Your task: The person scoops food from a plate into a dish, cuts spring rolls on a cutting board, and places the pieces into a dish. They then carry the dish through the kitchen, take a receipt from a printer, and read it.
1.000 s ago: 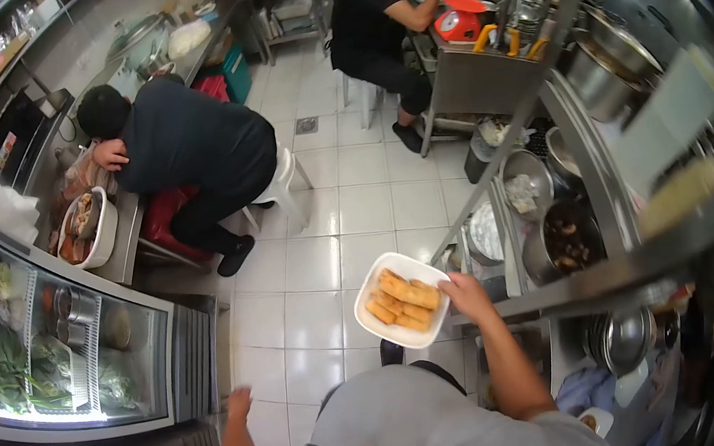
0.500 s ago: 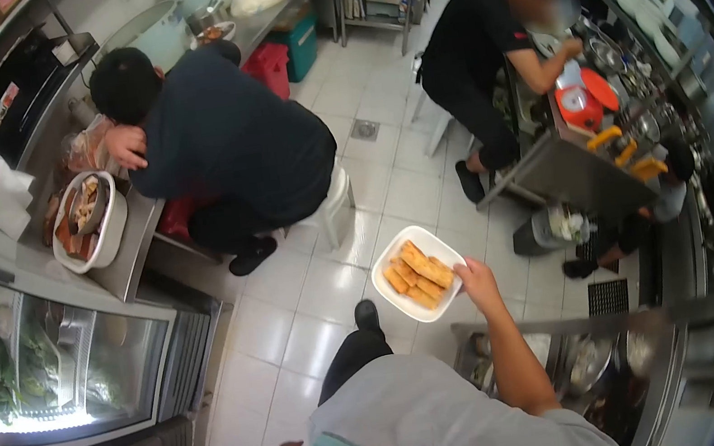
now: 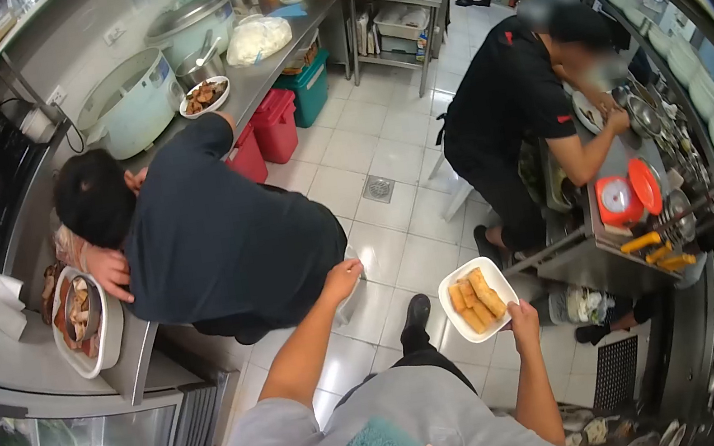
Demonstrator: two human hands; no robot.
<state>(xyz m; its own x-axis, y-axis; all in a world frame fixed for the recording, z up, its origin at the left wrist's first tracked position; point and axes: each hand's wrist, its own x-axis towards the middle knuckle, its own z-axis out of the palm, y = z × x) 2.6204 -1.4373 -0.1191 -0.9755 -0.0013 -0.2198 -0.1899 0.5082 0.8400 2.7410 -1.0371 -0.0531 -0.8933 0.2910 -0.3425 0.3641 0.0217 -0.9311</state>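
A white square bowl [image 3: 483, 330] holds several golden fried rolls [image 3: 480, 297] above the tiled floor. My right hand [image 3: 523, 315] grips its right rim, thumb at the edge. Further left, my left hand [image 3: 345, 277] is raised beside the white stool, with its fingers curled together; whether something small is between them I cannot make out. It is apart from the bowl and close to the back of a person in a dark shirt [image 3: 230, 232].
The dark-shirted person leans on the left steel counter [image 3: 144, 344], by a white tub [image 3: 108, 335] of food. At right, a person in black [image 3: 500, 102] bends over a counter with a red scale [image 3: 617, 197]. Red bins [image 3: 276, 125] and a green bin [image 3: 307, 88] stand under the back counter.
My left hand has come up into view from low at the left. The bowl, in my right hand, appears further right and slightly lower. The view has shifted, showing more of the back counter.
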